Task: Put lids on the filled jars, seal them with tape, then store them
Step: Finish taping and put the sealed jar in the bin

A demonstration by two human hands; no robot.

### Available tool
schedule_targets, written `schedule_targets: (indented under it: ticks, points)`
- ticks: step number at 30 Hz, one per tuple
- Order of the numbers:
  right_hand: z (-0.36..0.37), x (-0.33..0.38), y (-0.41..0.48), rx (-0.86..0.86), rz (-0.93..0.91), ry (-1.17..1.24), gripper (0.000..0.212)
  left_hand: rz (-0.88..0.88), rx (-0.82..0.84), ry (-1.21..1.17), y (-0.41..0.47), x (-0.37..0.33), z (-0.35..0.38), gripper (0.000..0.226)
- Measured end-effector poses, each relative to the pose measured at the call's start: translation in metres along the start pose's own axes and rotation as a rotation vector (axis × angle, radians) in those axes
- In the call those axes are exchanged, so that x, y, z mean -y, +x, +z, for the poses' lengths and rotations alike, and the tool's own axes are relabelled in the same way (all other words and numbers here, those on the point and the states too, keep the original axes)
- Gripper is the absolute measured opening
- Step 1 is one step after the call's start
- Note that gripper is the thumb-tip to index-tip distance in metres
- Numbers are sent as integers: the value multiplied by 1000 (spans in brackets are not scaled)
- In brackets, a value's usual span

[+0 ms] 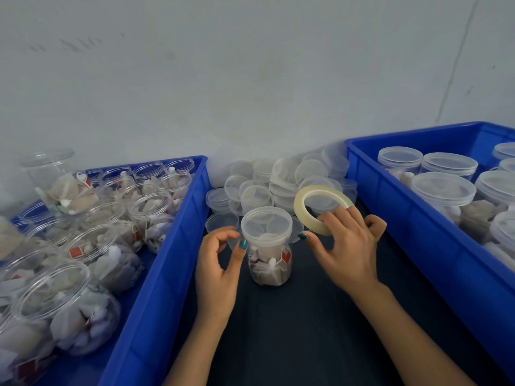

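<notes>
Right hand is clamped on the pale, translucent ring-shaped tape roll, fingers hooked over its near rim. The roll is tipped up on edge just right of the small clear plastic jar packed with pale sachets. That thumb reaches across to the jar's frosted round plastic lid, tip at the lid's right side. Opposite it, the left hand sits at the jar's left, thumb tip against the lid's skirt and fingers curled in over the palm. Whether they pinch a loose end of tape I cannot tell; clear film just doesn't show here. The jar stands upright on the dark tabletop, already capped, so this reads as the sealing step. To do it well, I'd lay the tape right over the seam where lid skirt meets jar, half on each. Keep the strip taut off the roll and let the left hand steady or turn the jar, so the band goes on flat. Both bare forearms come in from the near edge and angle toward the jar. Behind the jar lies a heap of loose clear lids. Left of the jar is a blue plastic crate of open filled jars, and right of it another blue crate of lidded jars.
</notes>
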State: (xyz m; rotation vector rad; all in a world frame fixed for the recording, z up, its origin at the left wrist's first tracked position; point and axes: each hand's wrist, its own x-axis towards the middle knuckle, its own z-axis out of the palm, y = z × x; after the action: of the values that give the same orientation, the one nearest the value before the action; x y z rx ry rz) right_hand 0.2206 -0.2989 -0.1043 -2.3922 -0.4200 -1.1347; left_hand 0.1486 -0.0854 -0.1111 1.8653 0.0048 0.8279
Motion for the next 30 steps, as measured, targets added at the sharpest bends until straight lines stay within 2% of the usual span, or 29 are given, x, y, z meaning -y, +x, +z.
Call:
schedule_targets:
  ticks: [4, 6, 9, 12, 13, 16, 17, 20, 22, 24, 26, 28, 30]
  points:
    - [1, 4, 1, 21, 7, 11, 48, -31, 165, -183, 9, 2, 15, 90]
    - [2, 5, 1, 32, 17, 16, 47, -78, 211, -271, 14, 1, 21, 101]
    - [3, 3, 1, 41, 31, 20, 48, -96, 193, -286, 22, 4, 25, 93]
    - [4, 2, 2, 37, 37, 27, 50, -199, 141, -297, 28, 8, 29, 85]
    - [4, 2, 2, 35, 39, 30, 50, -236, 139, -306, 29, 12, 31, 77]
    - [4, 2, 2, 35, 44, 35, 52, -350, 146, -317, 38, 20, 34, 26]
    - [4, 2, 2, 38, 45, 36, 51, -373, 137, -308, 40, 19, 35, 19]
    - [3, 2, 1, 52, 45, 34, 50, -387, -22, -314, 45, 7, 33, 24]
    - [2, 1, 1, 60, 47, 37, 50, -301, -120, -310, 47, -9, 26, 31]
    - [2, 1, 1, 70, 49, 40, 49, -130, -4, -96, 47, -27, 17, 43]
    - [2, 1, 1, 78, 37, 56, 45, 1, 237, 285, 45, -47, 18, 68]
    - [1, 1, 2, 86, 18, 112, 37, 54, 406, 670, 43, -63, 30, 96]
    - [-2, -2, 2, 102, 5, 157, 31, 68, 449, 866, 41, -68, 43, 109]
